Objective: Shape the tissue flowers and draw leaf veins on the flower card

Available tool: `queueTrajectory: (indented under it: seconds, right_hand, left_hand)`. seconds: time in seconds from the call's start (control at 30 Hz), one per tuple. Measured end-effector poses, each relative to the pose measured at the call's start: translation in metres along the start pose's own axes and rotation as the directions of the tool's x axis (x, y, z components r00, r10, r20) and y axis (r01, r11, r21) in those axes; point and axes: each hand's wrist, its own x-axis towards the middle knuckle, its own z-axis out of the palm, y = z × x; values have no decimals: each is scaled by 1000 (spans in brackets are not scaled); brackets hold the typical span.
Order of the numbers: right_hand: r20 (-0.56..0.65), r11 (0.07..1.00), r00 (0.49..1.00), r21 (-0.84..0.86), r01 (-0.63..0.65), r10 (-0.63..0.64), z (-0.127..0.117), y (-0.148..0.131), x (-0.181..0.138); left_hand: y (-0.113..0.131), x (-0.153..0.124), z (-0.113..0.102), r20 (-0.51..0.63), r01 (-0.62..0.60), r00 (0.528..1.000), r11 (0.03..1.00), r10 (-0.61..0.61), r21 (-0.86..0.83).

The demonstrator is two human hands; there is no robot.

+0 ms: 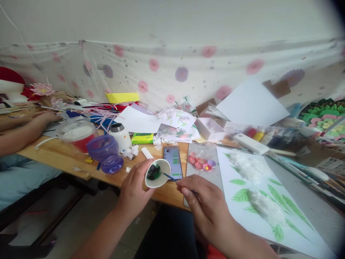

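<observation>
My left hand [134, 190] is wrapped round a white paper cup [164, 180], which tilts so its mouth faces me. Dark green liquid [153, 172] lies inside it. Between the fingertips of my right hand [206, 205] is a thin blue-handled paintbrush [169, 176]; its tip reaches into the cup, and the bristles cannot be made out. Just behind the cup lies a lit phone [172, 158]. To the right is a white sheet with painted green leaves [241, 195] and fluffy white clumps [266, 208]. A small flower-shaped paint palette [198, 162] sits beyond my right hand.
A purple container [104, 149], a white bottle [121, 138] and a lidded tub [78, 133] stand to the left. Another person's arm [27, 131] rests at the far left. Papers, a white box [210, 129], paint bottles [258, 136] and brushes crowd the back and right.
</observation>
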Motion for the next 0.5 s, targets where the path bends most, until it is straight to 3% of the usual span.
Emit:
queueTrajectory:
  seconds: [0.2, 0.37, 0.5]
  right_hand:
    - [19, 1000, 1000, 10, 22, -22, 1, 0, -1]
    - [117, 997, 991, 22, -69, 66, 9, 2, 1]
    - [90, 993, 989, -8, -114, 114, 12, 1, 5]
  left_hand:
    - [0, -1, -4, 0, -14, 1000, 1000, 14, 4]
    - [1, -1, -2, 16, -42, 999, 999, 42, -2]
    - [1, -2, -1, 27, -41, 999, 999, 41, -7]
